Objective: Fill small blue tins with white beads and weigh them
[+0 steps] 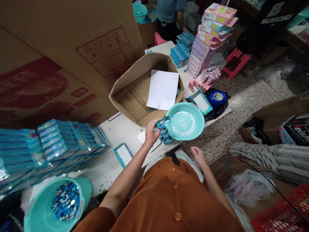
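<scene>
My left hand (pixel 152 133) is closed on a small blue printed box (pixel 163 121), held at the left rim of a turquoise basin (pixel 202 120). White bead-like pieces (pixel 183 124) are scattered over the basin's bottom. Just below the held box, several similar small blue boxes (pixel 165 136) with dark round spots stand in a group beside the basin. My right hand (pixel 199 155) hovers near my lap, below the basin, its fingers curled together. Whether anything is between those fingers is too small to make out.
A cut-down cardboard box (pixel 125 100) holding a white sheet (pixel 164 90) lies behind. Blue packs (pixel 60 138) are stacked at left above a turquoise bucket (pixel 87 188) of blue and silver pieces. Pink cartons (pixel 200 54) and blue tape (pixel 217 96) stand right; a person (pixel 170 13) sits beyond.
</scene>
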The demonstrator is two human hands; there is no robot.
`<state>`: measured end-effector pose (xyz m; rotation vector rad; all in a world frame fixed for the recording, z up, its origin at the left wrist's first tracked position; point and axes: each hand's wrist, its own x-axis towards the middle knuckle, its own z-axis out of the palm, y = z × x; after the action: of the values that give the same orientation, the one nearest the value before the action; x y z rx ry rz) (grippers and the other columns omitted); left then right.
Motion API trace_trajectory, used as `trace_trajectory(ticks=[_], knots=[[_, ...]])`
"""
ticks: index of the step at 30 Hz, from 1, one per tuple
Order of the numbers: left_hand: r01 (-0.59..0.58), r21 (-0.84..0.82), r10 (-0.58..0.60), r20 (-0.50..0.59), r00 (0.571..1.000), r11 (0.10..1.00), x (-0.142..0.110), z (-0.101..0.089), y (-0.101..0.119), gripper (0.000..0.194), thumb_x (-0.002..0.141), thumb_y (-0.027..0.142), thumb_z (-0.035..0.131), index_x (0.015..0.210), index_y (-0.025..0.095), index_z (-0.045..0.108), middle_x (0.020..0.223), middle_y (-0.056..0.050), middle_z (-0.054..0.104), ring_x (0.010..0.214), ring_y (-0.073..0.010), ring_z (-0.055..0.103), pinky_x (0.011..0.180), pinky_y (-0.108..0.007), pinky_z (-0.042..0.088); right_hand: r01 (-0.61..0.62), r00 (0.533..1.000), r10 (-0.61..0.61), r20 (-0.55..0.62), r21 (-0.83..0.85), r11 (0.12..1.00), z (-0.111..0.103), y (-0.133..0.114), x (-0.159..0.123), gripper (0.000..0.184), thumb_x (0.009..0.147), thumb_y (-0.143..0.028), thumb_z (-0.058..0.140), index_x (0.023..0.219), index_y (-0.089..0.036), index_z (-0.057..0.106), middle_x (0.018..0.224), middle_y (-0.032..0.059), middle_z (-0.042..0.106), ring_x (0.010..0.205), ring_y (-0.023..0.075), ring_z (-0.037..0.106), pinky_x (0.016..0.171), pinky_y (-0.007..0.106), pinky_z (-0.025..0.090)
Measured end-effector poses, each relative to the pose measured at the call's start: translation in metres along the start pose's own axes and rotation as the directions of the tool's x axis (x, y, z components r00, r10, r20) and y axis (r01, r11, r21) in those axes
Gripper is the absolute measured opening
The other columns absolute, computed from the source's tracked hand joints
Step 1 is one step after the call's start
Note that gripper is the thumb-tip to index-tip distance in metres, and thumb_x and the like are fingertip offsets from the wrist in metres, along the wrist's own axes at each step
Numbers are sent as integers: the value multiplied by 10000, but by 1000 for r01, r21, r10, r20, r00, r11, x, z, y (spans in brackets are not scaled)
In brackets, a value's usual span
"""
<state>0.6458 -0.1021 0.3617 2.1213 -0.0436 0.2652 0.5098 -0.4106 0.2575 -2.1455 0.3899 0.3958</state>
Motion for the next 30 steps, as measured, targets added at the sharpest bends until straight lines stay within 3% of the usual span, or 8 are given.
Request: trace_trajectory(ticks=[9,11,15,20,25,27,30], knots=[[-8,124,-3,90,996,992,13,41,-10,327,785,273,642,1104,211,605,1088,-69,661,1025,-231,602,922,-362,453,-55,998,54,-30,-42,998,-42,23,16,432,831,-499,391,898,-188,684,872,98,710,802,239,636,761,344,470],[37,64,-41,73,996,997,10,46,-8,330,776,291,657,1094,220,606,1079,-61,662,1012,-224,607,912,-354,457,-73,997,72,-21,-60,995,-44,25,16,429,826,-497,389,895,-195,685,858,90,711,786,239,637,754,347,470],[164,-209,-165,13,986,964,0,49,1,375,741,327,697,1076,220,567,1024,-45,651,919,-190,623,820,-313,491,-78,997,79,21,-62,995,-41,23,19,423,829,-501,384,867,-207,686,837,78,713,763,231,637,730,338,470],[218,-334,-244,-39,969,917,-15,39,8,440,698,342,737,1070,223,535,999,-33,618,878,-167,609,791,-287,488,-34,998,36,48,-55,998,-35,19,25,431,824,-507,389,861,-192,681,849,88,715,770,229,638,727,329,468],[266,-322,-314,-106,944,908,-39,14,-8,430,690,352,737,1044,220,531,987,-20,594,905,-164,584,824,-284,467,5,998,2,70,-94,996,-31,10,28,423,823,-499,398,897,-191,678,899,91,714,816,231,636,762,336,460],[324,-324,-387,-152,910,889,-55,1,-23,430,688,359,734,1038,224,524,965,-10,587,890,-159,582,816,-279,465,16,997,-9,74,-105,994,-29,5,26,420,823,-501,400,877,-189,677,889,91,712,810,229,632,760,334,456],[454,-268,-515,-232,825,850,-80,-16,-56,421,669,376,735,998,224,520,896,8,575,811,-151,572,736,-260,464,31,996,-23,81,-101,994,-22,-4,20,424,826,-508,401,863,-183,671,863,92,708,772,219,624,740,326,454]])
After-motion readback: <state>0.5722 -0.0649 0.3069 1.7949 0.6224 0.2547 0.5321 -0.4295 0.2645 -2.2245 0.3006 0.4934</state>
